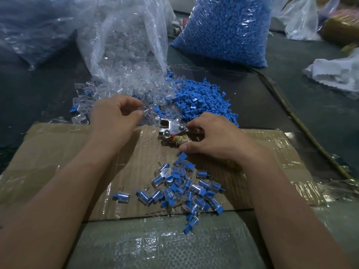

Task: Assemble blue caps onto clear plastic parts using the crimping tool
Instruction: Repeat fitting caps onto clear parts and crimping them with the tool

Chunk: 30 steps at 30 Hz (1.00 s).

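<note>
A metal crimping tool point(172, 129) with a string-wrapped handle lies on the cardboard sheet point(64, 152). My right hand point(211, 138) is curled over its handle end, thumb beside the wrapping. My left hand point(116, 115) pinches a clear plastic part point(144, 111) at the edge of the loose clear parts pile point(124, 84). Loose blue caps point(204, 101) are heaped just beyond the tool. A pile of assembled pieces point(186, 189), clear bodies with blue caps, lies on the cardboard between my forearms.
A torn bag of clear parts point(126, 35) stands behind the pile, a full bag of blue caps point(227, 30) to its right. White cloth point(338, 72) lies far right. A thin stick point(303, 129) runs diagonally at right. Bubble wrap point(165, 243) covers the near surface.
</note>
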Motion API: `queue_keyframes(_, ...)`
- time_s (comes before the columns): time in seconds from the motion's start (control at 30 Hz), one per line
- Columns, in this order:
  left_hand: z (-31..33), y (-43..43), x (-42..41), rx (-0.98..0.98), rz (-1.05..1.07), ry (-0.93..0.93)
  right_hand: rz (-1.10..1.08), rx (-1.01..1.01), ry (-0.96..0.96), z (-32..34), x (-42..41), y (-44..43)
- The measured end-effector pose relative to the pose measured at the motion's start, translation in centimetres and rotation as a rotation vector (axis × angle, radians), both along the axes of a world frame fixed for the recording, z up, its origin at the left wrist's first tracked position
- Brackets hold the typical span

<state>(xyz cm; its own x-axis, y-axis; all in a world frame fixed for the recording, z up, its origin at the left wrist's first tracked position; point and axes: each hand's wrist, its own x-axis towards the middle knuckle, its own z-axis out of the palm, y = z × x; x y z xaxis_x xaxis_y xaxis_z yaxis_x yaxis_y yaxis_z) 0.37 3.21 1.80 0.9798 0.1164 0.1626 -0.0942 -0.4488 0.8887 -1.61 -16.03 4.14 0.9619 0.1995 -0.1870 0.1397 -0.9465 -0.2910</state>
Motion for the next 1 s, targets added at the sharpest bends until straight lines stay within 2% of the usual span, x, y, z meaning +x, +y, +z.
queue_keyframes(0.1, -0.7, 0.2, 0.5, 0.192, -0.026, -0.066, -0.005, 0.043, -0.016, 0.1, 0.0, -0.2)
queue_keyframes(0.23, -1.2, 0.3, 1.2, 0.464, -0.183, -0.101, -0.069, 0.153, -0.18, 0.0, 0.2, -0.7)
queue_keyframes(0.33, -1.9, -0.1, 1.3, 0.612, -0.345, -0.065, -0.16, 0.2, -0.271, -0.1, 0.5, -1.2)
queue_keyframes(0.4, -2.1, -0.2, 1.4, 0.664, -0.377, -0.037, -0.199, 0.208, -0.309, -0.2, 0.6, -1.5)
queue_keyframes(0.57, -1.6, 0.0, 1.3, 0.642, -0.259, -0.171, -0.276, 0.212, -0.343, -0.4, 0.9, -1.8)
queue_keyframes(0.8, -1.4, 0.3, 1.3, 0.581, -0.155, -0.184, -0.345, 0.25, -0.341, -0.4, 0.9, -2.2)
queue_keyframes(0.9, -1.1, 0.0, 1.0, 0.471, -0.075, -0.234, -0.372, 0.243, -0.351, -0.5, 1.0, -2.3)
queue_keyframes(1.0, -0.4, -0.2, 0.4, 0.25, -0.043, -0.197, -0.417, 0.232, -0.375, -0.5, 1.2, -2.6)
